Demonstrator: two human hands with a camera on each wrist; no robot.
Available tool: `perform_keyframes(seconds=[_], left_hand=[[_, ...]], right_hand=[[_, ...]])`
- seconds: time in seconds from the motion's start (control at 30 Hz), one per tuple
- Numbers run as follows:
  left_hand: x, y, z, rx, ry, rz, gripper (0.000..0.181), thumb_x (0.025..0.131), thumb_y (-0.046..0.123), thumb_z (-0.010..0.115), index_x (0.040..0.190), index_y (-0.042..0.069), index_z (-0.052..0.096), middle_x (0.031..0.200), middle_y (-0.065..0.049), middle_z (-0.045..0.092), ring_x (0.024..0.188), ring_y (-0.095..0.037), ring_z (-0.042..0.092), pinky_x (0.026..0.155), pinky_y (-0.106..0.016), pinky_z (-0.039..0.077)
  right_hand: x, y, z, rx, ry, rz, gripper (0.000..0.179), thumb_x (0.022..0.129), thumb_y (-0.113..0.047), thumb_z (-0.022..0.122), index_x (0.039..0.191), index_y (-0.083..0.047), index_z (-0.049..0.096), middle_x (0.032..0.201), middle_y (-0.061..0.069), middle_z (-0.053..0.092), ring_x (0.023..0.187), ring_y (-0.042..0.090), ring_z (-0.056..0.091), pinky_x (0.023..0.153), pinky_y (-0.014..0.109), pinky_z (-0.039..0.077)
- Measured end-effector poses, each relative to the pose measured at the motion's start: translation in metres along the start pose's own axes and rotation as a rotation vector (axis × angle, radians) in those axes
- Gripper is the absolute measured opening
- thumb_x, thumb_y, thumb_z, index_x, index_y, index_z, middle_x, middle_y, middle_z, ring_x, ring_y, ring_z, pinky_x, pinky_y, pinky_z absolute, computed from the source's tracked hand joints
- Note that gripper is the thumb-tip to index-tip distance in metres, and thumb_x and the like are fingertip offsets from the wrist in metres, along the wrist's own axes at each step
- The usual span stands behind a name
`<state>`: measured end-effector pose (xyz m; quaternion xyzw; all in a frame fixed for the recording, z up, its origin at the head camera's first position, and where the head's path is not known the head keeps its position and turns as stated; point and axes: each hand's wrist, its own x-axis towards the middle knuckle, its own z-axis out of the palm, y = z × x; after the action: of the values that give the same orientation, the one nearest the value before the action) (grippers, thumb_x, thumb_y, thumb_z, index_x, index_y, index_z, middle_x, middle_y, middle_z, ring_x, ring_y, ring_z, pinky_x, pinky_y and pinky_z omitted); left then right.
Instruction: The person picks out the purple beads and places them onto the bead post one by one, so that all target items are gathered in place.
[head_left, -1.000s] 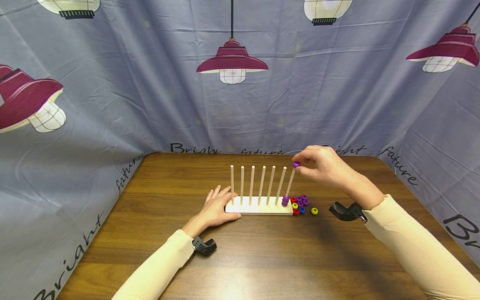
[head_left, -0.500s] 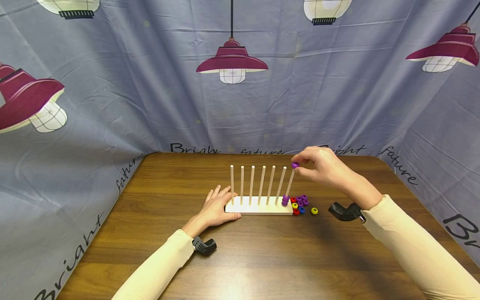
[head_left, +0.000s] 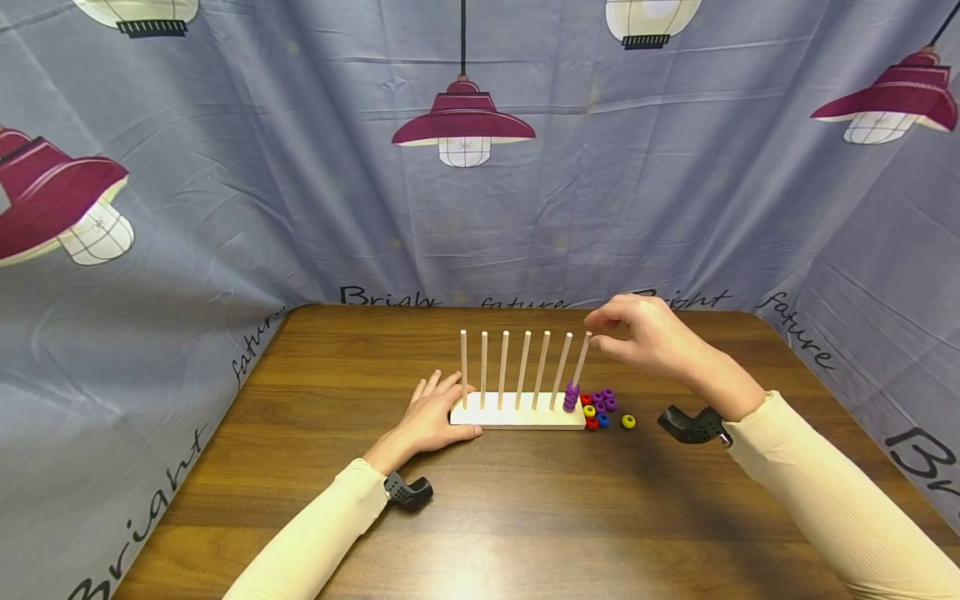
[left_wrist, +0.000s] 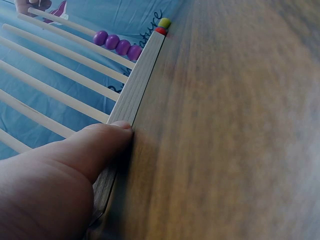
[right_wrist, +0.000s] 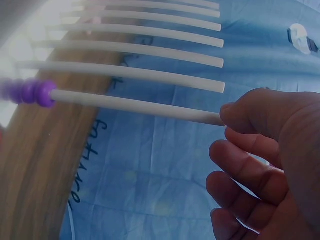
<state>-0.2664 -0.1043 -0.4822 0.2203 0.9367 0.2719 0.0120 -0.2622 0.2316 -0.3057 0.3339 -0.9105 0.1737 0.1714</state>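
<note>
A pale wooden peg rack [head_left: 517,417] with several upright pegs stands on the table. My left hand [head_left: 426,421] grips its left end, the thumb [left_wrist: 102,145] pressed along the front edge and the other fingers behind. Several purple beads [head_left: 572,397] are stacked at the foot of the rightmost peg [right_wrist: 135,106]. At this peg's tip is my right hand [head_left: 637,333], thumb and index finger apart around it, with no bead between them. Whether the thumb [right_wrist: 245,112] touches the peg is hard to tell.
Right of the rack lie loose purple beads [head_left: 610,405], red beads [head_left: 592,423], a blue bead [head_left: 603,421] and a yellow bead [head_left: 590,412]. Another yellow bead [head_left: 628,422] lies farther right. A printed curtain [head_left: 337,167] hangs behind the brown table [head_left: 495,517].
The purple bead that my right hand held at the rightmost peg's tip has been let go and slid down onto the stack, now taller. The left hand has stayed in place.
</note>
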Motion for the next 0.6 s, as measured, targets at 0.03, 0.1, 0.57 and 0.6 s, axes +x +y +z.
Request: perform_keyframes(seconds=[0.03,0.1,0.57,0.6], left_hand=[[0.0001,0.0000,0.0000,0.000,0.000,0.000,0.069,0.082,0.046,0.078,0.142,0.018,0.059,0.162,-0.020,0.039,0.154,-0.050,0.021,0.126,-0.065,0.011],[0.0004,0.0001,0.0001,0.001,-0.001,0.000,0.068,0.082,0.046,0.078,0.142,0.019,0.059,0.162,-0.019,0.038,0.155,-0.049,0.020,0.126,-0.064,0.011],[0.0000,-0.0001,0.0000,-0.009,-0.003,-0.003,0.068,0.083,0.045,0.078,0.142,0.018,0.059,0.162,-0.020,0.038,0.154,-0.050,0.021,0.126,-0.065,0.011],[0.0001,-0.0002,0.0001,-0.008,-0.004,-0.004,0.068,0.083,0.045,0.078,0.142,0.018,0.059,0.162,-0.020,0.038,0.155,-0.050,0.021,0.126,-0.065,0.011]], right_hand=[[-0.0001,0.0001,0.0000,0.000,-0.001,-0.001,0.016,0.083,-0.004,0.078,0.098,-0.008,0.077,0.095,0.004,0.076,0.088,0.021,0.071,0.078,0.045,0.058],[-0.0004,0.0005,0.0000,0.000,-0.002,-0.002,0.016,0.083,-0.004,0.078,0.099,-0.008,0.077,0.095,0.004,0.076,0.088,0.021,0.070,0.079,0.046,0.058],[-0.0045,0.0052,0.0033,-0.019,0.007,-0.005,0.018,0.082,-0.004,0.079,0.100,-0.007,0.078,0.094,0.005,0.077,0.085,0.020,0.070,0.075,0.041,0.057],[-0.0050,0.0059,0.0037,-0.017,0.004,-0.001,0.018,0.083,-0.004,0.078,0.100,-0.007,0.078,0.095,0.005,0.077,0.085,0.020,0.070,0.075,0.041,0.057]])
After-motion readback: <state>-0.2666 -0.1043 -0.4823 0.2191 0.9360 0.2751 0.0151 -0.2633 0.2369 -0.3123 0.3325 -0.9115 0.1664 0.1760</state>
